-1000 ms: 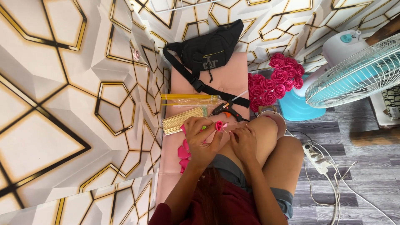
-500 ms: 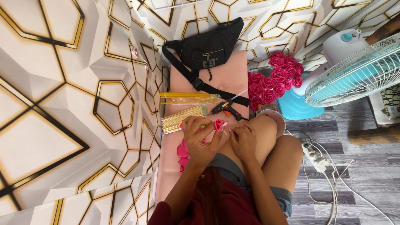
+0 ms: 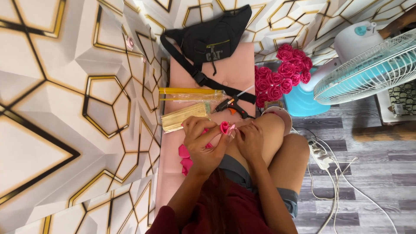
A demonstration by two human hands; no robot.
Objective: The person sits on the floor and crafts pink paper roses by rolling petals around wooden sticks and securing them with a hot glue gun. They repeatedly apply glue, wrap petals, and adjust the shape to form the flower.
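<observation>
Since a second ago, little has shifted: your left hand (image 3: 200,141) stays curled around the small rolled pink foam rosebud (image 3: 225,127) at frame centre, and your right hand (image 3: 248,139) pinches its petal edge. Rolling continues. A pale pink padded bench (image 3: 234,76) carries a black glue gun (image 3: 231,105); grey plank flooring (image 3: 372,147) lies right.

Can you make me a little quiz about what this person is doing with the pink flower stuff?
1. True or false: both hands are on the small pink rose.
2. What lies nearest the glue gun? A) the fan B) the bundle of wooden sticks C) the power strip
3. Fill in: the black bag lies on a pink ____.

Key:
1. True: the left hand and the right hand both pinch it.
2. B, the bundle of wooden sticks.
3. Mat.
</observation>
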